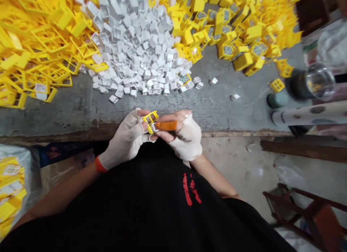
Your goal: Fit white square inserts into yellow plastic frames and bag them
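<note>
At the table's front edge, my left hand, in a white fingerless glove, grips a small yellow plastic frame with square openings. A white plastic piece sits at the frame's lower opening. The gloved fingers of my right hand are closed around that piece, one of them in an orange finger sleeve. How deep the piece sits in the frame is hidden by the fingers. Just beyond both hands lies a heap of small white plastic pieces.
Empty-looking yellow frames are heaped at left. Yellow parts with grey inserts pile up at right on the grey tabletop. A clear jar and a white cylinder lie farther right. A bag of yellow parts stands lower left.
</note>
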The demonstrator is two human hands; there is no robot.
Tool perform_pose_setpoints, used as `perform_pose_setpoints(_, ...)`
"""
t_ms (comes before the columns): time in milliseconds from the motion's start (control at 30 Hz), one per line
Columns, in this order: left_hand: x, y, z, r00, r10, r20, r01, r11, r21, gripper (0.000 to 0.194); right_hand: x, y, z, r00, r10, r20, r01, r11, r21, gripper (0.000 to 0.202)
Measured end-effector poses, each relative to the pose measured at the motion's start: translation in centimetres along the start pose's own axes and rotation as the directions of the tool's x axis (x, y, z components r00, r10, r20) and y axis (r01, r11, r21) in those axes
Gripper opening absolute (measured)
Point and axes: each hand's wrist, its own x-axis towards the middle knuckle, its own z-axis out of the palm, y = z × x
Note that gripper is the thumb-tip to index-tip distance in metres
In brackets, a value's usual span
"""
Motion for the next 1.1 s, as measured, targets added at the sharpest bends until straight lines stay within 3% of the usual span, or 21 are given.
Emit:
perform_pose_setpoints(167, 0.6, -0.2, 0.2, 0.999, 0.024, 0.028, -0.024, 1.0, -0.007, 0.046, -0.6, 0.2, 1.4, 0.996, -0.038, 0.085, 0.044, 0.997, -0.069, 0.045)
perform_pose_setpoints(233, 1.0, -0.2, 0.4, 1.0, 0.001, 0.029, -0.001, 1.0, -0.008, 0.051, -0.8, 1.1, 0.8, 0.987, -0.068, 0.147, 0.079, 0.994, -0.074, 0.041)
perform_pose_setpoints(300, 1.2, 0.2, 0.8, 0.999, -0.043, 0.025, 0.043, 0.999, 0.007, 0.055, -0.7, 2.8, -1.0, 0.992, -0.045, 0.117, 0.055, 0.995, -0.086, 0.036)
perform_pose_setpoints(367, 1.3, 0.8, 1.4, 0.997, -0.072, -0.003, 0.072, 0.997, 0.032, 0.064, 0.1, 5.7, -3.4, 0.994, 0.102, -0.033, -0.106, 0.982, -0.153, 0.031)
perform_pose_setpoints(433, 1.5, 1.5, 2.0, 0.995, -0.085, -0.051, 0.087, 0.994, 0.058, 0.075, 1.6, 9.5, -5.7, 0.923, 0.323, -0.212, -0.371, 0.893, -0.255, 0.023)
perform_pose_setpoints(467, 1.6, 1.7, 2.4, 0.994, -0.085, -0.07, 0.09, 0.993, 0.071, 0.08, 2.6, 11.4, -6.6, 0.877, 0.428, -0.217, -0.478, 0.821, -0.312, 0.017)
perform_pose_setpoints(533, 1.9, 2.0, 2.9, 0.993, -0.089, -0.082, 0.097, 0.99, 0.103, 0.081, 4.5, 14.7, -7.5, 0.811, 0.561, -0.169, -0.576, 0.713, -0.399, 0.009)
perform_pose_setpoints(667, 2.6, 2.0, 3.2, 0.992, -0.105, -0.072, 0.117, 0.978, 0.175, 0.065, 6.4, 17.3, -7.2, 0.784, 0.616, -0.075, -0.592, 0.707, -0.388, 0.005)
perform_pose_setpoints(800, 3.1, 1.7, 3.1, 0.99, -0.127, -0.063, 0.137, 0.972, 0.191, 0.057, 5.3, 14.9, -6.5, 0.749, 0.656, -0.096, -0.663, 0.739, -0.119, 0.012)
perform_pose_setpoints(933, 3.3, 0.9, 3.2, 0.99, -0.136, -0.044, 0.142, 0.975, 0.169, 0.046, 3.7, 9.2, -5.1, 0.79, 0.606, 0.093, -0.598, 0.727, 0.338, 0.031)
perform_pose_setpoints(1000, 3.2, 0.5, 3.2, 0.992, -0.129, 0.009, 0.126, 0.981, 0.15, 0.043, 3.5, 6.2, -4.2, 0.806, 0.572, 0.155, -0.576, 0.696, 0.428, 0.046)
perform_pose_setpoints(1100, 2.8, 0.0, 2.9, 0.994, -0.095, 0.06, 0.088, 0.989, 0.117, 0.043, 3.4, 2.9, -2.8, 0.806, 0.555, 0.205, -0.585, 0.696, 0.416, 0.058)
